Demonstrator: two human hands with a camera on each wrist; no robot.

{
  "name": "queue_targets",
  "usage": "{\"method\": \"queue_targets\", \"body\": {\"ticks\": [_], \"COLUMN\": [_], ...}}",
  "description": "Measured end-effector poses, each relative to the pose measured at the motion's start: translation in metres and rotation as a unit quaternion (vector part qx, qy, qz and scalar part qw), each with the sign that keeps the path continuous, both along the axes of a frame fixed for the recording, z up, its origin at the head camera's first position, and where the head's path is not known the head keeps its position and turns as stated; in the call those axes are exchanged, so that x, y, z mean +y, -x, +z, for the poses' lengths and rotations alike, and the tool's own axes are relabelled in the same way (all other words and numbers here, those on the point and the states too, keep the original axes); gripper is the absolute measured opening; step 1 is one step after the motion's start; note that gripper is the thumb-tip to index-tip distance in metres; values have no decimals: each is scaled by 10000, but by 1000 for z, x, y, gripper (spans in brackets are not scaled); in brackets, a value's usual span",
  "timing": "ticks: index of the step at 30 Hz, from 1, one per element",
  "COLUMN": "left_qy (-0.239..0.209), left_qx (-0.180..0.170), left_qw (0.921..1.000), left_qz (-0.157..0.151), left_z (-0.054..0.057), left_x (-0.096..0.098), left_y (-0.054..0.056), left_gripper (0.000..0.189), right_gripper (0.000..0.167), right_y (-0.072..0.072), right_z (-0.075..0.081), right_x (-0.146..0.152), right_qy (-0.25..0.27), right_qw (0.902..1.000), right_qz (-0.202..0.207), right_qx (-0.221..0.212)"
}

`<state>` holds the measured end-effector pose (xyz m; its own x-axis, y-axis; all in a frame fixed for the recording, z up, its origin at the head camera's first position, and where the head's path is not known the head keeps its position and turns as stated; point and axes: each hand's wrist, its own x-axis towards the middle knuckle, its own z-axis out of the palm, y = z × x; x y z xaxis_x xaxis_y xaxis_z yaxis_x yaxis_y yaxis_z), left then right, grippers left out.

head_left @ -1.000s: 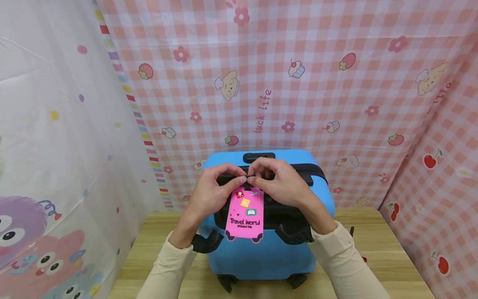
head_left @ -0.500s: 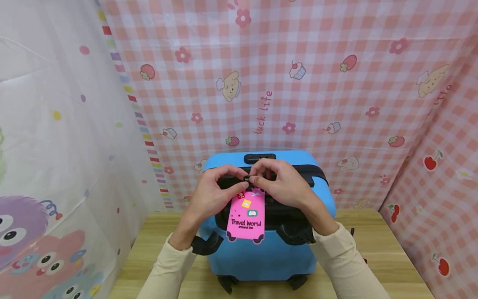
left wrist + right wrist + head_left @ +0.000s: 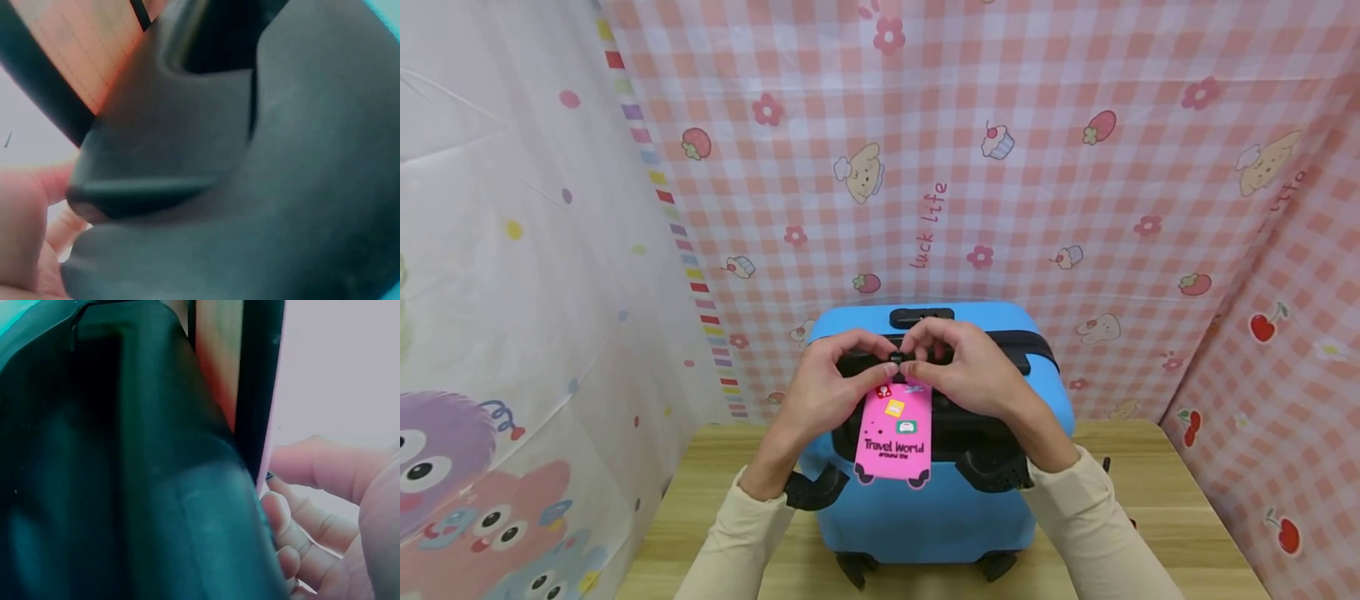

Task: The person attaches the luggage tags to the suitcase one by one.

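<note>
At your far left hangs a white curtain (image 3: pixel 550 250) printed with dots and cartoon creatures; beside it, the pale wood tabletop (image 3: pixel 692 508) carries a blue suitcase (image 3: pixel 928 525), with two black wheels (image 3: pixel 853 568) showing at its near lower edge; your left hand (image 3: pixel 831 385) is over the suitcase's top, its thumb and forefinger pinching a small black strap (image 3: pixel 897 358) from the left; just below your fingertips the pink luggage tag (image 3: pixel 892 458), lettered "Travel World", lies across the black handle area (image 3: pixel 962 429), its lower end against the blue shell; your right hand (image 3: pixel 973 372) meets the left, its thumb and forefinger pinching the same strap from the right, its other fingers curled in; beyond your right sleeve (image 3: pixel 1075 500), a small dark object (image 3: pixel 1107 464) shows partly on the tabletop; a red checked cloth (image 3: pixel 1285 400) with cherries hangs at the far right.
</note>
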<state>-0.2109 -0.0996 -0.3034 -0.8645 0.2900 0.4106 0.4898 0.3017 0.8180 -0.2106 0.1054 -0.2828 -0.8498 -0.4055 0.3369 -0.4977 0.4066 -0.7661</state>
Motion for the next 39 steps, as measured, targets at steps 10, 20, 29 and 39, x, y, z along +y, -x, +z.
{"method": "queue_targets", "body": {"ticks": [10, 20, 29, 39], "left_qy": [183, 577, 815, 1253], "left_qx": [137, 1161, 1274, 1400], "left_qw": [9997, 9906, 9855, 9792], "left_qz": [37, 442, 775, 762], "left_z": [4, -7, -21, -31], "left_x": [-1, -11, -22, -28], "left_y": [-1, -6, -11, -12], "left_gripper": [19, 24, 33, 39], "right_gripper": [14, 17, 21, 21], "right_y": [-2, -4, -7, -14], "right_z": [-1, 0, 1, 1], "right_x": [-1, 0, 2, 12], "right_qy": [-2, -180, -274, 16], "right_qw": [9999, 9992, 9987, 9986], "right_qz": [-153, -266, -312, -298], "right_qx": [67, 225, 293, 429]}}
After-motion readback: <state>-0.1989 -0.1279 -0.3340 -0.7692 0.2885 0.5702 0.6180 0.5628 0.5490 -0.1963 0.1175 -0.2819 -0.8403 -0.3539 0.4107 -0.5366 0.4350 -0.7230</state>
